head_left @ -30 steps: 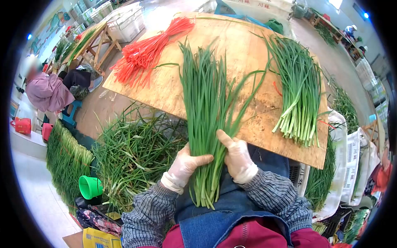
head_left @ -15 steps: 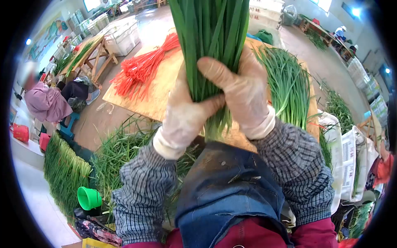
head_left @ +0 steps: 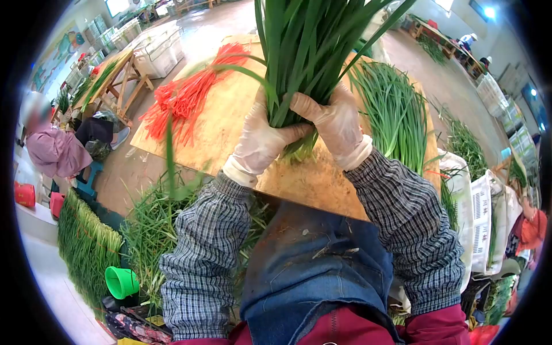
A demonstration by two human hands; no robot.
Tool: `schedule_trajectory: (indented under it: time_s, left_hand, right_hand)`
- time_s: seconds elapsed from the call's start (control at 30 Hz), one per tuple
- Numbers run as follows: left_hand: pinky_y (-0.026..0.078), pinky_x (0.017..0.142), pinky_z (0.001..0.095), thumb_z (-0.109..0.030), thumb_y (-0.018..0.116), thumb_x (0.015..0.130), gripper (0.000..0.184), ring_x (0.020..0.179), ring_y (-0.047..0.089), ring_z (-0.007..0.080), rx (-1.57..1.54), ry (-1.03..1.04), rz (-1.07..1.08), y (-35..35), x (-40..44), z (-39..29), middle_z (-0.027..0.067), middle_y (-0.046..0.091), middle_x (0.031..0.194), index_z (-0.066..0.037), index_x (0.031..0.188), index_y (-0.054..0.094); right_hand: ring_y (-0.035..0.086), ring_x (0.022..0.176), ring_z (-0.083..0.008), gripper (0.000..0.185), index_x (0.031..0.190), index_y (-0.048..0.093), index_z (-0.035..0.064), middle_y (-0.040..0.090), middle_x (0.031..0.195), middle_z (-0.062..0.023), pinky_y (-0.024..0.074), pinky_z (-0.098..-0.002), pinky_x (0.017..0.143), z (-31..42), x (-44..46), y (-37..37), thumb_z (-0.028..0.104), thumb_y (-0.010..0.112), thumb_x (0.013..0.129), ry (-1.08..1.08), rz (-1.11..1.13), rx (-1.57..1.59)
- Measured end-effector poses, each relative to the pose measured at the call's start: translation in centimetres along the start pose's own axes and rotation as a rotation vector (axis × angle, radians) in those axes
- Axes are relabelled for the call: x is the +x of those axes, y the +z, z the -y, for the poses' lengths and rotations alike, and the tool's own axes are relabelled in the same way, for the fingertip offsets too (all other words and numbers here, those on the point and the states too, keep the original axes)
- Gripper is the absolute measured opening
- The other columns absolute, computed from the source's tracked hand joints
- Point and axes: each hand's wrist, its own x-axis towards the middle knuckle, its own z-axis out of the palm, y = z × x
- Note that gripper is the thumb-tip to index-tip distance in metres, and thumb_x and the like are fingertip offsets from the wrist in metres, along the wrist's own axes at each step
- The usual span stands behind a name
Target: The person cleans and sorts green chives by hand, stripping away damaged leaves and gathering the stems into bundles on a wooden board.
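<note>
A thick bunch of green garlic chives (head_left: 305,57) stands upright between my hands over the wooden table, its pale cut ends pointing down. My left hand (head_left: 261,141), in a pale thin glove, is wrapped round the bunch from the left. From the right my right hand (head_left: 336,123), gloved the same way, grips it too, and both thumbs cross the front of the stems. One long leaf bends out to the left. To the right of my hands lies a loose pile of chives (head_left: 397,115). Red ties (head_left: 192,92) lie heaped at the table's left.
The wooden table (head_left: 218,123) spans the middle. Loose chive trimmings (head_left: 155,230) lie at lower left, beside a green cup (head_left: 122,282) and stacked chives (head_left: 89,241). White crates (head_left: 483,224) stand at right. A person in pink (head_left: 54,144) sits at left.
The bunch has come lower and closer to the tabletop, its leaves now fanning out to the right. A leaf blade hangs blurred above the trimmings at left. Both hands keep hold.
</note>
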Motion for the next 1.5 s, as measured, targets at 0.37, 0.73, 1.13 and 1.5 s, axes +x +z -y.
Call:
schedule_trajectory:
  time_s: [0.37, 0.73, 1.13, 1.5]
  left_hand:
    - [0.047, 0.083, 0.0293, 0.0, 0.069, 0.073, 0.054, 0.097, 0.055, 0.0166, -0.079, 0.005, -0.016, 0.7, 1.1, -1.6, 0.0074, 0.058, 0.105, -0.002, 0.121, 0.044]
    - [0.046, 0.079, 0.029, -0.012, 0.065, 0.078, 0.04, 0.089, 0.058, 0.0186, 0.165, -0.014, 0.186, 2.0, 3.4, -3.0, 0.0107, 0.063, 0.095, 0.003, 0.112, 0.051]
    - [0.047, 0.072, 0.0339, -0.063, 0.047, 0.08, 0.07, 0.079, 0.063, 0.0274, 0.212, 0.037, 0.537, 18.8, 12.6, 0.5, 0.0169, 0.065, 0.079, 0.004, 0.087, 0.065]
    - [0.044, 0.077, 0.0385, -0.06, 0.042, 0.083, 0.067, 0.088, 0.059, 0.0367, 0.867, -0.113, 0.268, 22.2, 9.4, 6.7, 0.0241, 0.062, 0.084, 0.003, 0.097, 0.06]
  right_hand:
    - [0.058, 0.089, -0.0168, 0.044, 0.111, 0.048, -0.0038, 0.061, 0.101, -0.0117, 0.047, -0.0282, 0.081, 1.0, 0.9, -0.3, 0.015, 0.069, 0.077, 0.005, -0.006, 0.138]
    - [0.062, 0.079, -0.0276, 0.033, 0.095, 0.059, -0.0067, 0.062, 0.085, -0.0219, 0.048, -0.0344, 0.07, 3.0, 2.5, -2.9, 0.023, 0.059, 0.081, -0.085, -0.068, -0.328]
    - [0.062, 0.072, -0.0238, 0.026, 0.101, 0.055, -0.0098, 0.061, 0.091, -0.016, 0.0563, -0.0383, 0.062, 5.6, 2.5, -20.7, 0.012, 0.057, 0.086, 0.518, -0.371, 0.074]
    - [0.06, 0.074, -0.0216, 0.039, 0.089, 0.062, -0.0085, 0.064, 0.085, -0.0166, 0.0474, -0.0327, 0.066, -6.5, -1.0, -25.8, 0.024, 0.074, 0.071, 0.638, -0.541, -0.24]
